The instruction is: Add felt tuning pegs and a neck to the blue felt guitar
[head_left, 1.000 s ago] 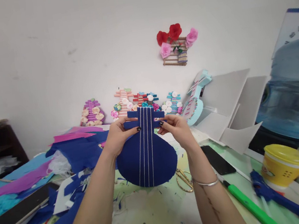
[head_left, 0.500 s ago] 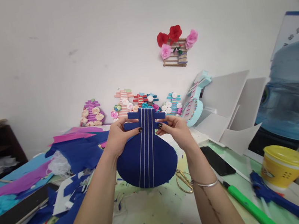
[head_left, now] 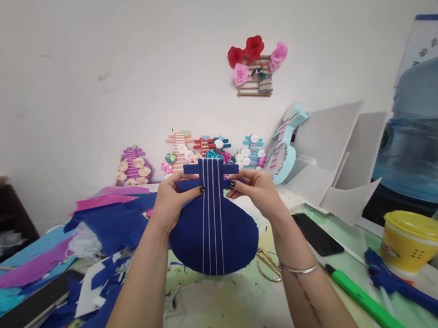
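A dark blue paper-covered pipa model [head_left: 213,231] with white string lines down its front stands upright above the table. My left hand [head_left: 172,199] pinches a blue peg on the left of its neck, thumb in front and fingers behind. On the other side, my right hand [head_left: 255,189] grips the peg at the right of the neck in the same way. The fingertips behind the model are partly hidden. Gold-handled scissors [head_left: 268,264] lie on the table beside my right wrist, partly covered by the model.
Blue paper scraps [head_left: 116,224] cover the left side. At right lie a black phone [head_left: 317,234], a green-handled tool [head_left: 364,296], a blue glue gun [head_left: 409,289] and a yellow-lidded tub [head_left: 416,241]. Several decorated models [head_left: 134,166] and a light blue one [head_left: 283,148] lean at the wall.
The whole view has shifted very slightly. Both hands keep the same hold on the blue pipa model, which stays almost in place.
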Demonstrator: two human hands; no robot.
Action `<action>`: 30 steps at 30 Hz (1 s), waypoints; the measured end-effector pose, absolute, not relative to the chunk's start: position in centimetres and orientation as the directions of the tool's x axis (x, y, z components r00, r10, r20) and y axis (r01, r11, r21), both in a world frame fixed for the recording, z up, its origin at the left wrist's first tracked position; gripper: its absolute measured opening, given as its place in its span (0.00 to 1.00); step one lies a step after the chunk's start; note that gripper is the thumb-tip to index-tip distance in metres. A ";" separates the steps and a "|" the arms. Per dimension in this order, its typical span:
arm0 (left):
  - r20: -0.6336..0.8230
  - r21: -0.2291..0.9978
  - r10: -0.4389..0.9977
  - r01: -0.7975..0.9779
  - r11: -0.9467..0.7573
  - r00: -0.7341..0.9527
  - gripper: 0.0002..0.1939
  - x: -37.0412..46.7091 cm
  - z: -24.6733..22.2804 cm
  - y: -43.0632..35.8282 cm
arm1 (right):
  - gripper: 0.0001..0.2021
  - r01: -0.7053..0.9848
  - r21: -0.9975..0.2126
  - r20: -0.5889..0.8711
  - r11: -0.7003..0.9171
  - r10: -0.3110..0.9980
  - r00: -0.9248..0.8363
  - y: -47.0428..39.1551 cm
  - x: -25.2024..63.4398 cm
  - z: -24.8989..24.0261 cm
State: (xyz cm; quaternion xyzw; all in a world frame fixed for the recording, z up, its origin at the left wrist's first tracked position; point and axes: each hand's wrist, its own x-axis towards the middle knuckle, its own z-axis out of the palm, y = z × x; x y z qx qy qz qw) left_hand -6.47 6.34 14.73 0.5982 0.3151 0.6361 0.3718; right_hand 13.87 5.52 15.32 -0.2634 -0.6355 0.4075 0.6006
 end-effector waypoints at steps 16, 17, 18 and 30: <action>0.569 0.804 0.822 -0.225 -0.551 0.017 0.28 -5.5 15.0 5.9 | 0.11 -0.095 -0.821 0.570 0.562 0.804 -0.168 5.3 13.6 15.5; 0.579 0.799 0.815 -0.195 -0.569 -0.006 0.29 -5.4 14.9 5.9 | 0.10 -0.087 -0.820 0.571 0.565 0.803 -0.169 5.2 13.5 15.5; 0.586 0.796 0.810 -0.165 -0.582 -0.028 0.29 -5.3 14.9 6.0 | 0.09 -0.076 -0.819 0.573 0.569 0.802 -0.169 5.1 13.5 15.6; 0.613 0.783 0.782 -0.043 -0.620 -0.109 0.29 -5.2 14.7 6.1 | 0.06 0.042 -0.791 0.600 0.611 0.787 -0.145 5.0 13.4 15.6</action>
